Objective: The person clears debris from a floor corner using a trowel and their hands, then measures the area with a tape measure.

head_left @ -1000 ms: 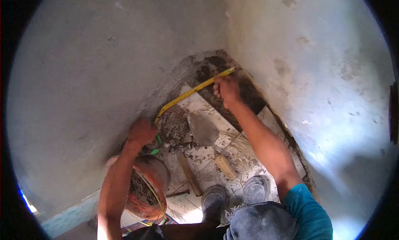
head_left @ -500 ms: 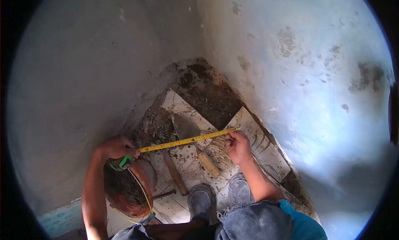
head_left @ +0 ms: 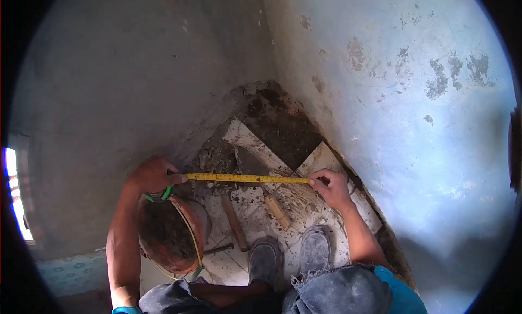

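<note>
A yellow tape measure (head_left: 244, 178) is drawn out nearly level between my two hands, above the broken floor. My left hand (head_left: 155, 174) is closed on it at the case end, thumb along the blade; the green edge of the case (head_left: 160, 195) shows below the fingers. Between thumb and finger, my right hand (head_left: 331, 188) pinches the blade's other end, near the tiles by the right wall. Under my left hand stands an orange bucket (head_left: 202, 219) with dark, earthy material inside.
A wooden handle (head_left: 234, 224), a short wood block (head_left: 278, 212) and a dark metal bar (head_left: 219, 249) lie near my shoes (head_left: 315, 249). A long white tile piece (head_left: 253, 143) borders bare dark earth (head_left: 283, 129) in the corner. Rubble (head_left: 212, 159) lies along the left wall.
The tape has swung from slanting up to the right to nearly level. My right hand has moved right and slightly down in view; my left hand has shifted slightly upward.
</note>
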### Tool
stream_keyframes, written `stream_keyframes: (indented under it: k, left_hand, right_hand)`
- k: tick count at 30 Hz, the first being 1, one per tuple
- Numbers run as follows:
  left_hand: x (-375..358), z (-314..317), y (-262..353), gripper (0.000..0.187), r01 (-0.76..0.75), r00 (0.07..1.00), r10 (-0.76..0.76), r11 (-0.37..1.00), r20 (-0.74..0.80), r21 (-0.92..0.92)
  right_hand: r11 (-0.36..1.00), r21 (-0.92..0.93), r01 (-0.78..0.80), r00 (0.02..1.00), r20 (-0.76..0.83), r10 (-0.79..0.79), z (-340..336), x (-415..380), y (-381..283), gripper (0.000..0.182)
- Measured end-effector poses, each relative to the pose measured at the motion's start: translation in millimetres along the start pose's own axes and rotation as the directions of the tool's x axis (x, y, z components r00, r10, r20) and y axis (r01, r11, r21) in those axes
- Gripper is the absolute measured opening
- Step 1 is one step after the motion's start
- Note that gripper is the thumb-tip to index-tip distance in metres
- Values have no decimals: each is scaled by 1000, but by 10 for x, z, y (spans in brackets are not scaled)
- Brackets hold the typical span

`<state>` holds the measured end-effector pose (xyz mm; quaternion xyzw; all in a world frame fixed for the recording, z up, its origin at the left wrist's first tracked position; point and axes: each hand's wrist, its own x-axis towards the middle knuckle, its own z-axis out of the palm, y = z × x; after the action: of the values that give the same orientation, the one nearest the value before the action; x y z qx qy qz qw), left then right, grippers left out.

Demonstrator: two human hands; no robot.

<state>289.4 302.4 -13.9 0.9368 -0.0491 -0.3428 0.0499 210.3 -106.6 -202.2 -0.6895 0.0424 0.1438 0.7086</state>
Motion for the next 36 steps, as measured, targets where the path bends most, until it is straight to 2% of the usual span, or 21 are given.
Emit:
stream_keyframes:
  k: [1,2,3,5,6,7,8,10,11,13,14,15,16,18,21,23,26,30,32,34,36]
  left_hand:
    - [-22,7,-68,37,-46,995,50,998,-89,43]
    - [-53,-10,-162,37,-45,995,48,998,-90,42]
    - [-87,-36,-274,36,-56,993,60,997,-98,50]
    - [-182,-106,-352,36,-66,992,71,996,-105,53]
    - [-271,-217,-327,35,49,997,-46,997,-58,53]
    - [-309,-274,-322,34,161,987,-161,985,-10,59]
    - [-271,-234,-374,34,154,988,-154,986,-4,63]
    - [-198,-81,-483,32,66,945,-61,998,-321,4]
    - [-174,-66,-377,32,63,947,-58,998,-315,5]
    - [-81,-66,26,38,184,839,-159,983,-521,-4]
    - [-7,-13,107,38,186,840,-163,982,-518,-6]
    - [103,73,158,36,163,816,-83,983,-572,90]
    - [186,113,235,35,146,785,1,972,-619,186]
    - [316,103,572,31,233,846,-115,958,-521,166]
    - [543,136,795,32,240,883,-124,948,-453,207]
    - [699,169,862,33,158,911,-32,948,-412,277]
    - [840,153,947,30,100,932,4,958,-361,269]
    - [948,85,1018,23,122,934,2,939,-357,323]
    - [1008,74,1017,23,125,895,5,957,-445,261]
    - [1093,14,1029,26,147,917,-35,955,-398,256]
    - [1156,-38,1042,30,172,934,-76,952,-349,253]
  right_hand:
    - [949,-296,105,994,3,-109,-28,-39,-36,7]
    - [802,-564,197,976,39,-213,-65,-60,-50,6]
    - [801,-564,198,976,40,-213,-127,-86,-10,6]
    - [657,-729,193,931,-75,-357,-251,-139,119,7]
    - [658,-729,190,932,-78,-355,-267,-147,151,7]
    - [599,-782,170,924,-85,-374,-283,-165,182,8]
    - [538,-830,144,916,-94,-390,-292,-192,225,9]
    - [537,-833,130,925,-92,-368,-238,-77,303,11]
    - [535,-835,129,931,-84,-354,-194,32,315,13]
    - [502,-843,196,908,-38,-418,-131,317,258,8]
    - [492,-857,151,934,-40,-356,-102,472,242,7]
    - [478,-872,109,955,-41,-293,-77,624,223,7]
    - [475,-873,114,955,-35,-293,-42,766,190,7]
    - [396,-918,16,979,-67,-195,12,990,143,6]
    - [320,-947,6,960,-84,-269,0,1178,224,8]
    - [328,-945,-4,966,-89,-242,7,1215,211,9]
    - [324,-946,-28,972,-101,-210,-13,1263,291,11]
    - [310,-950,-38,962,-119,-246,-17,1289,357,14]
    - [305,-951,-58,965,-132,-227,-19,1315,385,16]
    - [298,-952,-75,966,-144,-217,-15,1317,402,18]
    - [243,-967,-81,947,-150,-283,16,1297,421,24]
